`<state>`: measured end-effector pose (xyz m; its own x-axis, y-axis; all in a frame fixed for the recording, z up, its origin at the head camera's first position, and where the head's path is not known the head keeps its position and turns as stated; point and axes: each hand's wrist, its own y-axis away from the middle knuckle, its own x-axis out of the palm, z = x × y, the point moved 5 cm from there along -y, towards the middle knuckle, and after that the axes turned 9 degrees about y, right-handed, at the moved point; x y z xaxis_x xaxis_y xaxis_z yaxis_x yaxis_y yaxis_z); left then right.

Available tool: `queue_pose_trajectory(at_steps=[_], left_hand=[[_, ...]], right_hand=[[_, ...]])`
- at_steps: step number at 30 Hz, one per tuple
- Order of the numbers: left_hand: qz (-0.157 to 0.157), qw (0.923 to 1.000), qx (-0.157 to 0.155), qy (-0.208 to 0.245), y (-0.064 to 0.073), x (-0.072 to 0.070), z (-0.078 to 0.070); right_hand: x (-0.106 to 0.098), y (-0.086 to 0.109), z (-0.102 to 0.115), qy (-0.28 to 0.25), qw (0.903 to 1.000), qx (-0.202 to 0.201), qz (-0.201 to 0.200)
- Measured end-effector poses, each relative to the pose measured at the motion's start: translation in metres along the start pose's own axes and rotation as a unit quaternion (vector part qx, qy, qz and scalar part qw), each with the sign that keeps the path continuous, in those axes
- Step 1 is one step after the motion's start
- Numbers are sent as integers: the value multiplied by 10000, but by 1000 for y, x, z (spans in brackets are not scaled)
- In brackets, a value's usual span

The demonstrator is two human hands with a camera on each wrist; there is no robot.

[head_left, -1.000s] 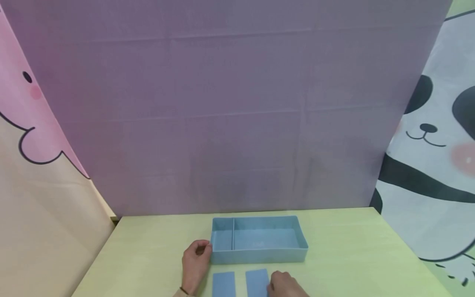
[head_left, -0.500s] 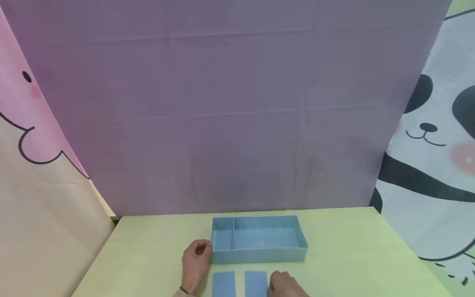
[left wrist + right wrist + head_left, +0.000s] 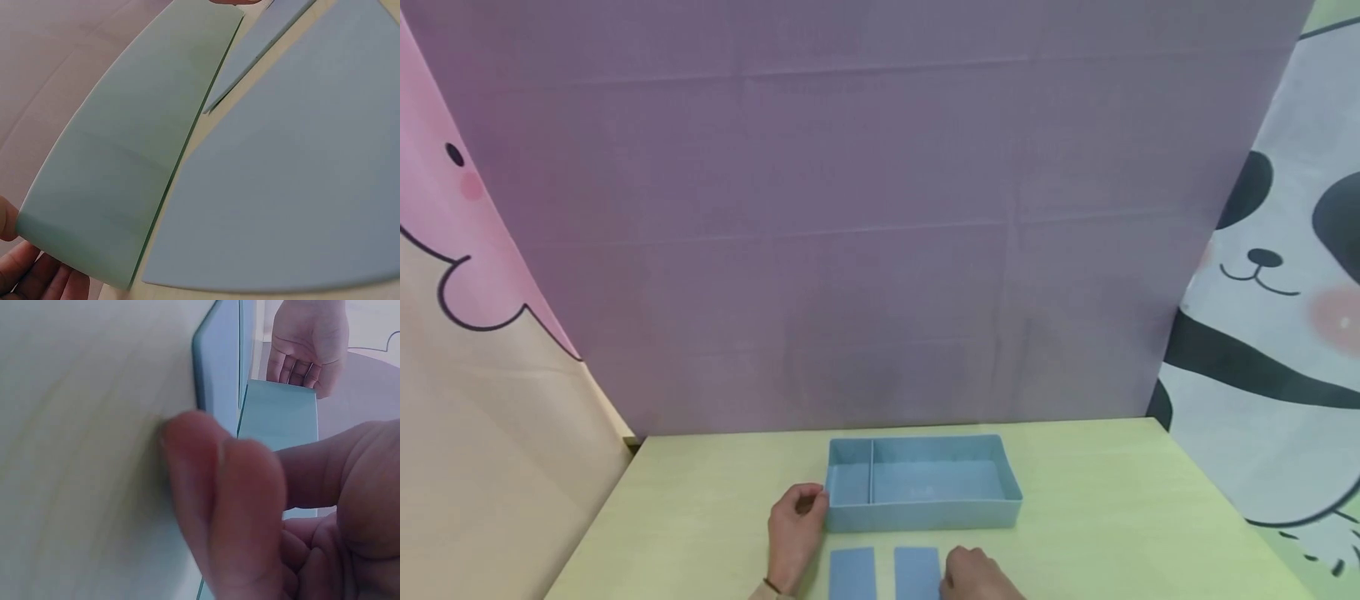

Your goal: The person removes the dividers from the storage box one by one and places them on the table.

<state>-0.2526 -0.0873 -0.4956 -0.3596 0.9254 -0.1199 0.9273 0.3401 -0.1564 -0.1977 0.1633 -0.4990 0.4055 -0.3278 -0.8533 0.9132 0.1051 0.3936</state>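
A blue-green open box (image 3: pixel 925 515) with a divider near its left end stands on the table. My left hand (image 3: pixel 795 533) holds the box's left end, the thumb up at the rim and the other fingers bent against the end wall in the left wrist view. Two flat blue rectangular panels lie side by side before the box: a left panel (image 3: pixel 853 575) and a right panel (image 3: pixel 917 575). With bent fingers my right hand (image 3: pixel 976 577) pinches the right panel's right edge. The right thumb's tip is hidden behind the fingers in the right wrist view.
The pale table (image 3: pixel 1097 500) ends at a purple cloth backdrop (image 3: pixel 880 250) just behind the box. Cartoon-printed cloths hang on both sides, with a panda (image 3: pixel 1262 333) on the right. The lower ends of both panels run out of the head view.
The right panel has turned slightly and shifted a little left and down, so it now lies straight alongside the left panel. My left hand and the box have stayed put.
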Motion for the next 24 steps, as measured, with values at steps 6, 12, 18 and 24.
queue_pose_trajectory(at_steps=[6, 12, 18, 24], left_hand=[[14, 10000, 24, -12, 0, 0, 0], [-9, 10000, 36, -13, 0, 0, -1], [-10, 10000, 20, 24, 0, 0, 0], [-9, 10000, -26, 5, 0, 1, 0]], right_hand=[[-4, 1, 1, -152, 9997, -113, -148], [-10, 3, 4, -208, 9987, -259, -384], [-18, 5, 8, -302, 9939, -776, -725], [-23, 9, 12, -211, 9881, -944, -1195]])
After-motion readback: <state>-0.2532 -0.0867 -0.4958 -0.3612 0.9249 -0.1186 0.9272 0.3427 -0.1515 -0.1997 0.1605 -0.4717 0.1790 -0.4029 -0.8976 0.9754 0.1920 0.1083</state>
